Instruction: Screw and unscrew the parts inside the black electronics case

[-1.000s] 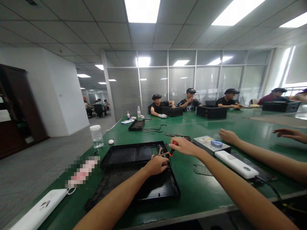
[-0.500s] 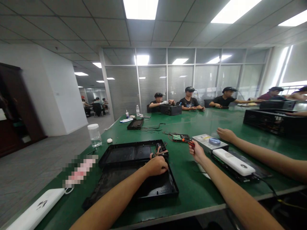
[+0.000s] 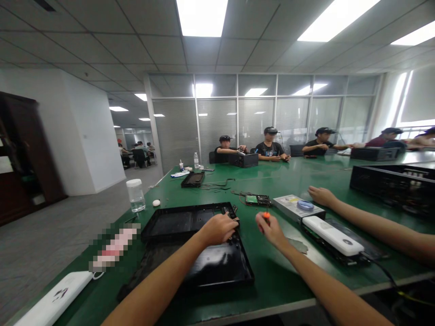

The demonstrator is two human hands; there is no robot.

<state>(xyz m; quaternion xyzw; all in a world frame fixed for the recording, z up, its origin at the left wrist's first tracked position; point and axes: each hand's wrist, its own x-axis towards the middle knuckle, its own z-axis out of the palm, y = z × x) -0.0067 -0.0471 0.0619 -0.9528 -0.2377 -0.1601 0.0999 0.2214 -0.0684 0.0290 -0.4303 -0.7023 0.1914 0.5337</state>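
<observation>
My left hand point(image 3: 219, 228) is closed at the right side of an open black plastic case point(image 3: 190, 265), its fingers on a bundle of coloured cables point(image 3: 234, 218) by the case's hinge line. The fingers hide part of the bundle. To the right of the case, my right hand point(image 3: 273, 230) grips a screwdriver point(image 3: 267, 216) with a red and orange handle. Its shaft points up and away from me, above the table. Beyond this hand lies a small dark frame with a green circuit board point(image 3: 252, 199).
A metal drive box point(image 3: 288, 203) with a blue tape roll point(image 3: 305, 205) stands right of my right hand, near a white device point(image 3: 333, 235). Another person's hand point(image 3: 321, 195) rests beyond them. A lidded jar point(image 3: 136, 195) stands left; a white power bank point(image 3: 56, 299) lies nearer. Co-workers sit opposite.
My right hand has moved left and towards me, turning the screwdriver from pointing left to pointing up and away. My left hand has shifted slightly away from me, up to the cables.
</observation>
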